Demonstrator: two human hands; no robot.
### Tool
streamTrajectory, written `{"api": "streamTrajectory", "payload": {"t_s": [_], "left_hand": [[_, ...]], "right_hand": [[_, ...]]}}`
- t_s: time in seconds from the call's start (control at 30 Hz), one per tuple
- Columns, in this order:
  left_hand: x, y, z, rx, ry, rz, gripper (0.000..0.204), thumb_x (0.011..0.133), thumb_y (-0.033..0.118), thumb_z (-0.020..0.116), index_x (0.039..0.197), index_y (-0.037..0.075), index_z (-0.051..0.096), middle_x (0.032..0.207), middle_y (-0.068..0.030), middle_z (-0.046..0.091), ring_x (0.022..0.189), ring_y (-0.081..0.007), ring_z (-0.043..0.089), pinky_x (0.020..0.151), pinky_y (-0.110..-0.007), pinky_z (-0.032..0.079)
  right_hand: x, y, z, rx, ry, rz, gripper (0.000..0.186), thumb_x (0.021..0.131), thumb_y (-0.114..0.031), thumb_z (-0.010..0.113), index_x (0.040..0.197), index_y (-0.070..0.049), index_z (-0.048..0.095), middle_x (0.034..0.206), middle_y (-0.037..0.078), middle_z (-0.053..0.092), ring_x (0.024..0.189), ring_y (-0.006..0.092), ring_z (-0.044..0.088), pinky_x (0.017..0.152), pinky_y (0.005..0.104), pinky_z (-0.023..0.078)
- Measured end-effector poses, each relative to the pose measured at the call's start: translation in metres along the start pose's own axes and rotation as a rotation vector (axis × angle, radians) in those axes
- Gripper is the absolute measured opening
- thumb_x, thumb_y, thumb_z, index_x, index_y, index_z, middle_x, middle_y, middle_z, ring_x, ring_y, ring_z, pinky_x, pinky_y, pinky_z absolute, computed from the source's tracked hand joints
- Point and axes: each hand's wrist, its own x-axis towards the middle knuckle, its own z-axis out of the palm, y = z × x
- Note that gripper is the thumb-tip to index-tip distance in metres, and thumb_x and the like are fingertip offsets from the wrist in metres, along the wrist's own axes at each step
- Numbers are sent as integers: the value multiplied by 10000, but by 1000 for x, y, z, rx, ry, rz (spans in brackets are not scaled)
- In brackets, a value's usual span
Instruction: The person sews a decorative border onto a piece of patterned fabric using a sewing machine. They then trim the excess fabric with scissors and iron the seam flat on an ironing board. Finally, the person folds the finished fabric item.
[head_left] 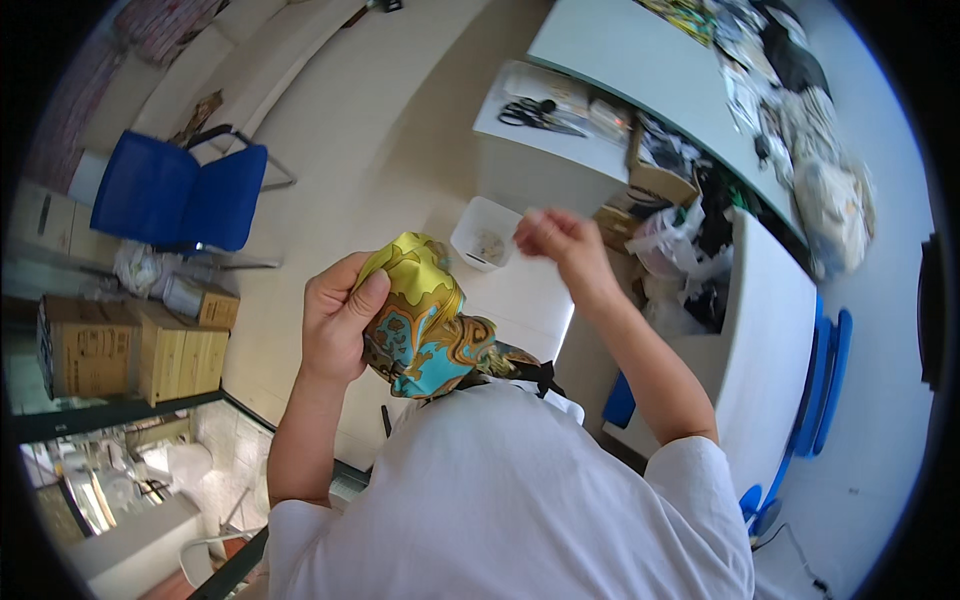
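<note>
A shiny patterned cloth (420, 320) in yellow-green, brown and turquoise is bunched up in front of my chest. My left hand (340, 310) grips its upper left side, thumb on the near face and fingers behind. The cloth's lower right end trails toward my white shirt, near a black strap. Raised to the right, apart from the cloth, my right hand (560, 243) has its fingers curled together in a pinch. That hand is slightly blurred, and anything between its fingertips is too small to make out.
Below my right hand, a white bin (483, 232) with scraps stands on the floor. Black scissors (536, 116) lie on a white surface ahead. A blue chair (180, 190) and cardboard boxes (95, 350) are at left. White plastic bags (672, 245) fill the shelf at right.
</note>
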Motion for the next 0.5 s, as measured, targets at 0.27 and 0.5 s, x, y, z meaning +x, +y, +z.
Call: {"api": "streamTrajectory", "payload": {"t_s": [0.27,0.5], "left_hand": [[82,2,-112,228,226,-32,264,1012,179,632,1133,-46,699,966,-35,721,878,-88,635,800,-240,507],[239,3,-196,431,332,-26,239,1010,146,637,1134,-49,700,958,-50,732,860,-92,641,798,-249,519]], "right_hand": [[178,19,133,431,-502,447,439,1008,-342,557,1304,-19,584,1296,138,647,1181,252,629,1071,440,471],[390,3,116,801,-518,613,354,1034,-270,530,1269,-14,604,1285,130,649,1182,263,627,1050,421,497]]}}
